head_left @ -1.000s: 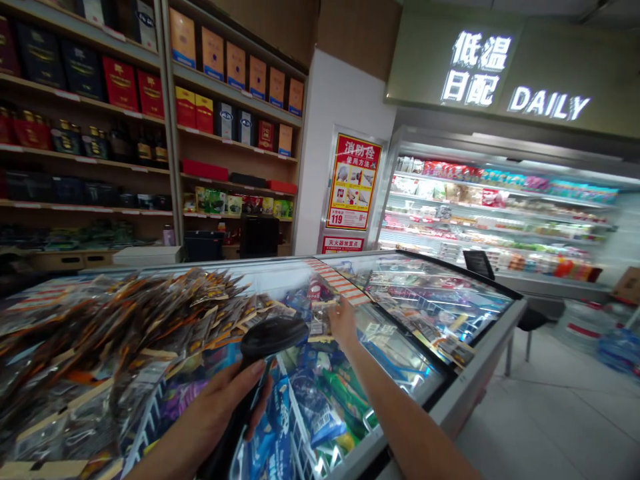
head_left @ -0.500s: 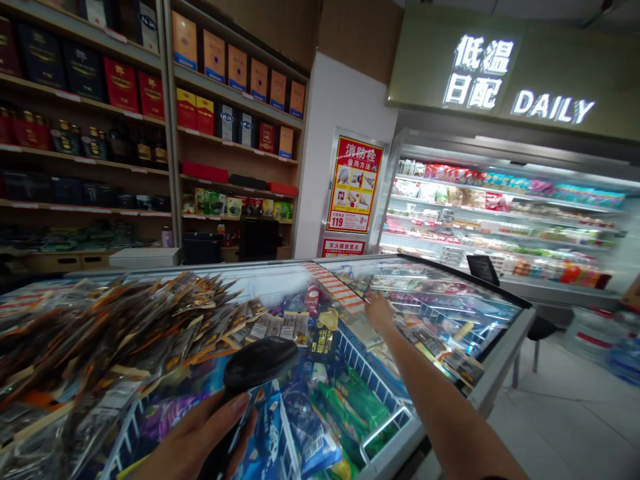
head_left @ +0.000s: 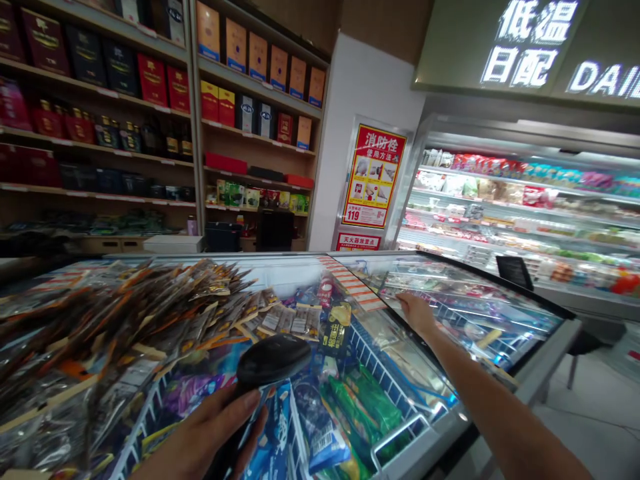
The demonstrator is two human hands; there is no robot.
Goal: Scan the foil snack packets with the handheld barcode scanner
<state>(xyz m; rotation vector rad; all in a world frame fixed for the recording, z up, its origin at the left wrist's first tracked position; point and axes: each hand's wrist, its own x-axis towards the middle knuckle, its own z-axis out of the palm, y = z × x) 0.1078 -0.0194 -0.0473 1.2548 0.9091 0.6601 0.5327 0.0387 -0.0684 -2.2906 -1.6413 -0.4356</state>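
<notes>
My left hand (head_left: pixel 225 423) is wrapped round the handle of a black handheld barcode scanner (head_left: pixel 274 359), its head held above the open part of a chest freezer. My right hand (head_left: pixel 417 313) reaches forward, fingers curled at the near edge of the freezer's sliding glass lid (head_left: pixel 453 293). Beneath the scanner, white wire baskets (head_left: pixel 385 373) hold blue bags (head_left: pixel 320 427) and green bags (head_left: pixel 367 400). A black-and-gold packet (head_left: pixel 335 330) lies behind them. Many flat clear packets with brown contents (head_left: pixel 150 313) are heaped to the left. The fingertips of my right hand show only partly.
An orange-striped strip (head_left: pixel 353 283) runs along the lid. The freezer's front rim (head_left: pixel 425 440) lies close to me. Shelves of boxed goods (head_left: pixel 257 57) stand behind, beside a red fire-hydrant notice (head_left: pixel 374 175). At the right are a lit chiller (head_left: pixel 500 200) and a dark chair (head_left: pixel 595 333).
My right hand has moved rightward with the edge of the glass lid. The view has turned slightly left. My left hand still grips the scanner over the baskets.
</notes>
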